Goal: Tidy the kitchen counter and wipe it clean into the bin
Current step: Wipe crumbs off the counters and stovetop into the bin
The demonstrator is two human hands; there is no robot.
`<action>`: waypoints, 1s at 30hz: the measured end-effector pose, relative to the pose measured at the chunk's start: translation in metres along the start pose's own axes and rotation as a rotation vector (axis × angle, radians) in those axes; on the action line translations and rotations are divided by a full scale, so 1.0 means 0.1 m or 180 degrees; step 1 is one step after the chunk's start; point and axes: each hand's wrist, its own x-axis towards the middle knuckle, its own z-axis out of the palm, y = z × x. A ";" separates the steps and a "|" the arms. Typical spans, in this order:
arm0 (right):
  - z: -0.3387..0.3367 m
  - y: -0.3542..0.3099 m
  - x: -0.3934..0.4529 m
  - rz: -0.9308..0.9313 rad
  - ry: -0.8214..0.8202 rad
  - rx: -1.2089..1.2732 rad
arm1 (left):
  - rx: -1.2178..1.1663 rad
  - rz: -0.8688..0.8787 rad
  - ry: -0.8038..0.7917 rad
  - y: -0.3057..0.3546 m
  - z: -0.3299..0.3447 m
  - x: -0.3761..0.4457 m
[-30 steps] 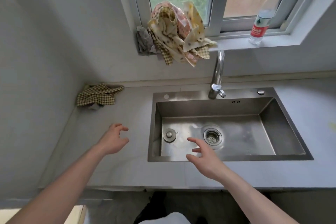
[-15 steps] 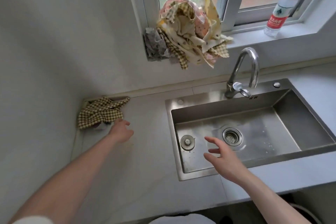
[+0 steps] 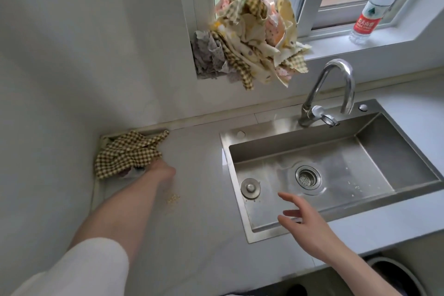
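Checked cloth (image 3: 128, 152) is lying crumpled in the desk's (image 3: 199, 211) back-left corner; the left hand (image 3: 161, 170) is touching its edge, fingers hidden, grip unclear. Right hand (image 3: 306, 217) is hovering spread-fingered over the sink (image 3: 374, 151), crumbs (image 3: 173, 198) nearby.

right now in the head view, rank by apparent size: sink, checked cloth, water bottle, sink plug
1. sink
2. checked cloth
3. water bottle, though it stands farther off, so its rank against the cloth is unsure
4. sink plug
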 end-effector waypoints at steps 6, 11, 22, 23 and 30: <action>0.02 -0.04 -0.06 -0.0028 0.0014 0.0074 | -0.0746 0.0312 0.1330 0.05 -0.35 -0.33; -0.01 -0.13 -0.13 -0.0140 0.0087 0.0198 | -0.1195 0.1749 0.2899 0.25 -0.83 -1.27; -0.27 -0.15 -0.64 -0.0533 0.0948 0.0466 | -0.1417 0.3630 0.0522 1.23 -1.03 -3.07; -0.31 -0.12 -0.71 -0.0555 0.1087 0.0441 | -0.1355 0.3789 0.0309 1.32 -0.98 -3.15; -0.72 0.26 -1.37 -0.0518 0.1537 0.0301 | -0.0725 0.4638 -0.0625 1.96 -0.32 -3.74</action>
